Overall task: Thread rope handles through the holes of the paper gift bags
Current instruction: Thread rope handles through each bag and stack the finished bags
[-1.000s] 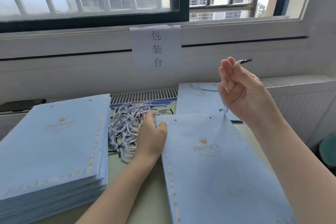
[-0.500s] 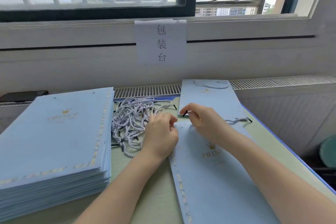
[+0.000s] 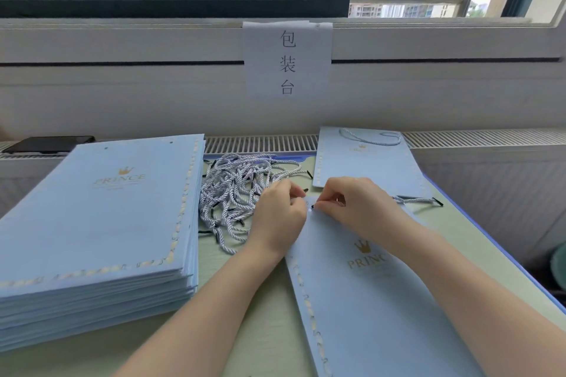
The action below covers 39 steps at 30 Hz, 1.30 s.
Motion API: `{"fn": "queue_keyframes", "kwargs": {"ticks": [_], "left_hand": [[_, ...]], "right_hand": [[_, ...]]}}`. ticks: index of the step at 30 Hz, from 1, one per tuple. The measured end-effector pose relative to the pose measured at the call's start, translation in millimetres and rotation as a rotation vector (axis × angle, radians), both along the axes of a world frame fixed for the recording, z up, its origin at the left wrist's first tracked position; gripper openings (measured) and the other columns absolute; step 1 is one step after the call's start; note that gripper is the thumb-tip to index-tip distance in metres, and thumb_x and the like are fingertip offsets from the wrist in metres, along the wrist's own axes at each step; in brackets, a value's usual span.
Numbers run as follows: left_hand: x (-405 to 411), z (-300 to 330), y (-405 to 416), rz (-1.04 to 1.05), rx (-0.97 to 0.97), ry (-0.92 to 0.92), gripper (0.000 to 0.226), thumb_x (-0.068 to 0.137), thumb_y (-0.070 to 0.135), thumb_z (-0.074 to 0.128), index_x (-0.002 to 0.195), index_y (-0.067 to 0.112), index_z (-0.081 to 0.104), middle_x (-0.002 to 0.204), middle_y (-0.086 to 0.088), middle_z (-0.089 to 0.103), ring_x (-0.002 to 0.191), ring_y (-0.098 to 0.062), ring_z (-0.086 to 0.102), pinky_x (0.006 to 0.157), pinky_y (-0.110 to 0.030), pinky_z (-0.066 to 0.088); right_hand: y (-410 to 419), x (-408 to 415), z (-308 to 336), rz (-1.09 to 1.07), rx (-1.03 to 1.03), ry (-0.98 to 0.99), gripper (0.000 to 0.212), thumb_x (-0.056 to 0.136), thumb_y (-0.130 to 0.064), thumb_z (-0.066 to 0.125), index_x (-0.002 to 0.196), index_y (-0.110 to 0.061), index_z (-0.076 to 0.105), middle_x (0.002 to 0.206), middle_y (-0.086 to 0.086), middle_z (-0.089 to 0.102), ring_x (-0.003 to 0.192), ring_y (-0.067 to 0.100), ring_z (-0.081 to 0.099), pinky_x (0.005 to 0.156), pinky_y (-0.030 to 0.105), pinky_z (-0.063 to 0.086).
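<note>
- One view only, from the head camera, looking down on a pale green desk (image 3: 263,309).
- Flat light-blue paper gift bag with gold "PRINCE" print (image 3: 367,300) lies on the desk under both hands, top edge away from the person.
- Right hand (image 3: 355,205): grip narrow, thumb and forefinger pinching the black tip of a white-and-blue twisted rope handle (image 3: 416,199) at the bag's top edge; the rope's other end trails to the right.
- Left hand (image 3: 281,211): fingers curled, pinching the bag's top edge just beside the right fingertips.
- Loose pile of twisted rope handles (image 3: 235,190) lies just left of the left hand.
- Tall stack of flat blue bags (image 3: 101,223) sits further left.
- Finished blue bag with a rope loop (image 3: 367,159) lies beyond the hands.
</note>
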<state>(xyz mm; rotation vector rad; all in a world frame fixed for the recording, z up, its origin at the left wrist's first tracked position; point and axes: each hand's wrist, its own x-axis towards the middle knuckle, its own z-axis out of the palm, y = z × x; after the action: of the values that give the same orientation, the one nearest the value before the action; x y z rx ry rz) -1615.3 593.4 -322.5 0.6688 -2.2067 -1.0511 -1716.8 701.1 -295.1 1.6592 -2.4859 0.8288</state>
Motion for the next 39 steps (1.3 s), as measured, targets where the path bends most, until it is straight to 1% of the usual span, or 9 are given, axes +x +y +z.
{"fn": "queue_keyframes", "kwargs": {"ticks": [4,7,11,15,20,24,29,35,39], "left_hand": [[3.8,7.5,1.2,0.009,0.189,0.166,0.015,0.079,0.009,0.047,0.072,0.018,0.058,0.067,0.007,0.057,0.056,0.001,0.047,0.051,-0.011,0.034],[5.0,9.2,1.0,0.008,0.227,0.209,0.030,0.081,-0.005,0.047,0.068,0.020,0.059,0.061,0.009,0.056,0.051,0.001,0.045,0.050,-0.012,0.035],[8.1,9.8,7.2,-0.017,0.177,0.225,0.021,0.065,0.009,0.041,0.061,0.020,0.058,0.040,0.011,0.034,0.037,-0.006,0.026,0.039,-0.017,0.021],[11.1,8.1,7.7,-0.008,0.157,0.260,0.028,0.075,-0.003,0.043,0.069,0.020,0.056,0.041,0.011,0.040,0.038,-0.006,0.028,0.041,-0.018,0.023],[9.1,5.6,8.5,0.006,0.128,0.232,0.034,0.078,-0.012,0.043,0.070,0.018,0.056,0.039,0.013,0.042,0.036,-0.006,0.027,0.040,-0.018,0.022],[9.7,8.0,11.0,-0.003,0.045,0.243,0.029,0.076,-0.003,0.044,0.070,0.024,0.055,0.045,0.014,0.048,0.042,-0.009,0.035,0.042,-0.018,0.026],[11.0,9.8,11.7,-0.008,0.024,0.340,0.025,0.065,0.010,0.040,0.070,0.028,0.056,0.070,-0.016,0.060,0.068,-0.029,0.052,0.064,-0.039,0.043],[8.7,5.0,7.5,-0.029,0.047,0.353,0.026,0.067,0.008,0.039,0.071,0.028,0.057,0.065,0.018,0.059,0.056,-0.003,0.046,0.056,-0.021,0.038],[8.3,5.1,7.2,-0.020,0.041,0.372,0.034,0.076,-0.005,0.045,0.071,0.026,0.057,0.062,0.017,0.057,0.057,0.002,0.049,0.055,-0.012,0.036]], "right_hand": [[0.1,0.6,2.1,0.047,-0.086,0.123,0.006,0.085,-0.024,0.066,0.083,-0.018,0.068,0.072,-0.011,0.056,0.070,0.014,0.050,0.064,0.028,0.037],[-0.8,1.0,1.0,0.111,-0.128,0.244,0.008,0.082,-0.020,0.065,0.076,-0.014,0.066,0.070,-0.003,0.062,0.065,0.021,0.053,0.063,0.028,0.035],[-3.9,5.2,-2.1,0.164,-0.147,0.387,0.010,0.072,-0.018,0.060,0.063,-0.015,0.057,0.058,-0.004,0.056,0.052,0.021,0.051,0.055,0.029,0.040],[-5.0,8.7,-0.4,0.178,-0.133,0.405,0.012,0.074,-0.020,0.060,0.063,-0.015,0.059,0.059,-0.005,0.056,0.054,0.019,0.051,0.054,0.028,0.039],[-0.1,1.0,5.6,0.235,-0.029,0.111,0.011,0.087,-0.019,0.066,0.087,-0.012,0.074,0.073,-0.008,0.057,0.067,0.008,0.046,0.065,0.018,0.036],[0.2,-0.3,1.0,0.169,-0.101,-0.134,0.006,0.079,-0.016,0.075,0.080,-0.013,0.070,0.073,-0.009,0.061,0.067,0.004,0.054,0.068,0.021,0.044],[-3.4,3.1,-0.9,0.158,-0.134,-0.009,0.012,0.081,-0.022,0.073,0.082,-0.012,0.066,0.079,-0.002,0.059,0.071,0.014,0.052,0.070,0.027,0.044],[-2.6,2.2,-0.1,0.141,-0.124,-0.083,0.015,0.090,-0.022,0.062,0.084,-0.009,0.063,0.078,0.000,0.060,0.067,0.005,0.048,0.065,0.017,0.037],[-1.6,-2.2,1.9,0.098,-0.181,-0.193,0.014,0.089,-0.022,0.063,0.082,-0.010,0.063,0.073,0.000,0.061,0.061,0.001,0.047,0.060,0.014,0.037]]}}
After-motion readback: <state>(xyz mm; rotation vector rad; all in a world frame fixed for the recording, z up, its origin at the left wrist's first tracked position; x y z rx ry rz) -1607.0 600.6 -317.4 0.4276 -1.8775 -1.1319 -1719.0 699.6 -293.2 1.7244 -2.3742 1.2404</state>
